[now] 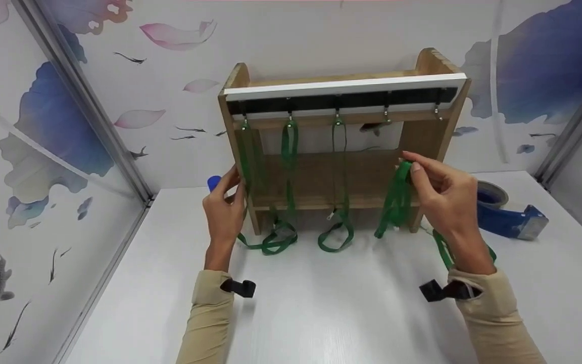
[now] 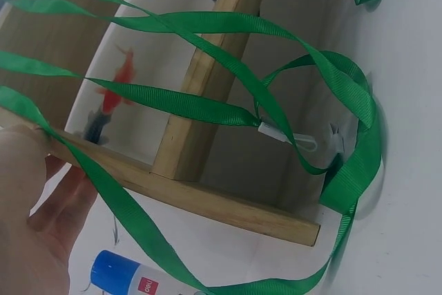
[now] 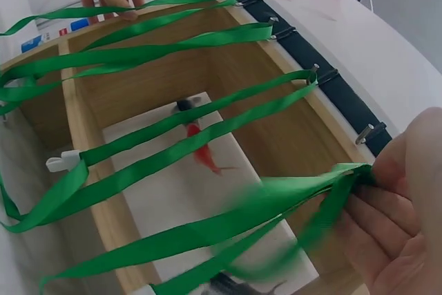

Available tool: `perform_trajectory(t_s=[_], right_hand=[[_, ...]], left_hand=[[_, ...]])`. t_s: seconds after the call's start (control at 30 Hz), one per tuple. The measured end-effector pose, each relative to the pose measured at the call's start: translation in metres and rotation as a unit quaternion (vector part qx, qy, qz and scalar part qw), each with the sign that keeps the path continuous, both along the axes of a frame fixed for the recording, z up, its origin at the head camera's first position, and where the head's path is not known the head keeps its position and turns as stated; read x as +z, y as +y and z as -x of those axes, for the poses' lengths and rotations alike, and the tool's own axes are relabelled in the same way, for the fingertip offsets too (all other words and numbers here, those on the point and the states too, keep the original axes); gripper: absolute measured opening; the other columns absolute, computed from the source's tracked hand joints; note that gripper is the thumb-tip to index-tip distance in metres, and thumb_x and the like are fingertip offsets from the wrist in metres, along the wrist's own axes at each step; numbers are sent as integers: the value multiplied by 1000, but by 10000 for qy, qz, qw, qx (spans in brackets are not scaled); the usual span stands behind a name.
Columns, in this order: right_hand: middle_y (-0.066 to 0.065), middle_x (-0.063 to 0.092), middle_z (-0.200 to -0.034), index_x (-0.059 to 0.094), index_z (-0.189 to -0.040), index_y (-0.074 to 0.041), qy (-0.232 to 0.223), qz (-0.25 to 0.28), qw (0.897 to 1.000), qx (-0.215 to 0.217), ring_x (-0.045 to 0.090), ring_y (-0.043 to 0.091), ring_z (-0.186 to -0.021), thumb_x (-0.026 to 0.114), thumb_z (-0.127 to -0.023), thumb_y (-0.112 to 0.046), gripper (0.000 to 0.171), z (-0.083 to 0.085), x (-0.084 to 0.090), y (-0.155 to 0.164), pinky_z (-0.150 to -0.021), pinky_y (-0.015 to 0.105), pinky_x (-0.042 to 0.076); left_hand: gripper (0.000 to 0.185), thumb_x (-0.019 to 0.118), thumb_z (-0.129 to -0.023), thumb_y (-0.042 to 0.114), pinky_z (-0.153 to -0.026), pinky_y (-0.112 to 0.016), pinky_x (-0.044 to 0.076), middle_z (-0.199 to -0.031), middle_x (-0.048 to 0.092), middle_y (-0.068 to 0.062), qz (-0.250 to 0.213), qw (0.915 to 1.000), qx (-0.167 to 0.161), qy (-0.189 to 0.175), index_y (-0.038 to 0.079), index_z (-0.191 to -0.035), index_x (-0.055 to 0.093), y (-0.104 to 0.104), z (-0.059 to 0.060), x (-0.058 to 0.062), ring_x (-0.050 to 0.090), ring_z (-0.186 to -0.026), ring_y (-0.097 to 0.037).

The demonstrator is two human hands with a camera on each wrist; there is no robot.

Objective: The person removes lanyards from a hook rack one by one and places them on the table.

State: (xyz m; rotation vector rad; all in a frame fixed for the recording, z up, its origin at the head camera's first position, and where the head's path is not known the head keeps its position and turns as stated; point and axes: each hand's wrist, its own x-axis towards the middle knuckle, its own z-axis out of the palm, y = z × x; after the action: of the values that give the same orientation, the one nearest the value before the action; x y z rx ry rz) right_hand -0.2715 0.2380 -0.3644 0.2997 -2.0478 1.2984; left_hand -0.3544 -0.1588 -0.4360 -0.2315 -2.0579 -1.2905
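Note:
Between thumb and fingertips, my right hand (image 1: 445, 194) pinches a green lanyard (image 3: 207, 229) near its top loop, in front of the wooden rack's right part. The lanyard's strands hang down, partly blurred in the right wrist view. My left hand (image 1: 225, 212) grips the left side panel of the wooden rack (image 2: 228, 205). A black hook strip (image 1: 361, 100) with several metal hooks runs along the rack's upper front. Three green lanyards (image 1: 291, 144) hang from its left and middle hooks, their lower ends looped on the table. White clips show on some of them.
A glue stick (image 2: 128, 274) with a blue cap stands beside the rack's left side. At the right sits a blue tape dispenser (image 1: 513, 221) with a roll of tape (image 1: 493, 193). Another green lanyard (image 1: 442, 250) lies on the white table (image 1: 331, 308), partly behind my right wrist.

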Motion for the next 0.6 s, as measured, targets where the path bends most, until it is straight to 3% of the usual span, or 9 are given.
perform_trajectory(t_s=[0.07, 0.23, 0.43, 0.6], right_hand=[[4, 82, -125, 79, -134, -24, -141, -164, 9998, -27, 74, -11, -103, 66, -109, -25, 28, -1, 1, 1, -88, 7, 57], [8, 80, -128, 78, -134, -20, -191, -435, 9989, 41, 70, -16, -104, 75, -104, -21, 31, 4, -2, 2, -89, 5, 55], [8, 80, -129, 79, -132, -17, -99, -271, 9996, 57, 71, -14, -107, 75, -103, -13, 30, 13, -9, 6, -90, 6, 56], [9, 80, -130, 76, -137, -21, -370, -432, 9984, 32, 73, -10, -108, 74, -105, -16, 33, 15, -19, 17, -91, 5, 55]], left_hand=[[44, 70, -107, 25, -91, -43, 68, -141, 75, -3, 4, 10000, -6, 10, 18, -150, 66, 0, 0, 0, 76, -123, -22], [43, 70, -107, 24, -91, -43, 68, -141, 75, -2, -3, 10000, -33, 39, 18, -150, 66, -2, 0, -1, 76, -123, -23], [43, 71, -107, 21, -91, -45, 68, -141, 75, -3, 3, 9999, -50, 126, 17, -150, 67, -2, 1, -2, 77, -122, -24], [43, 71, -107, 20, -92, -45, 68, -142, 75, -3, -17, 9999, -73, 88, 16, -150, 67, -1, 0, -1, 76, -123, -24]])
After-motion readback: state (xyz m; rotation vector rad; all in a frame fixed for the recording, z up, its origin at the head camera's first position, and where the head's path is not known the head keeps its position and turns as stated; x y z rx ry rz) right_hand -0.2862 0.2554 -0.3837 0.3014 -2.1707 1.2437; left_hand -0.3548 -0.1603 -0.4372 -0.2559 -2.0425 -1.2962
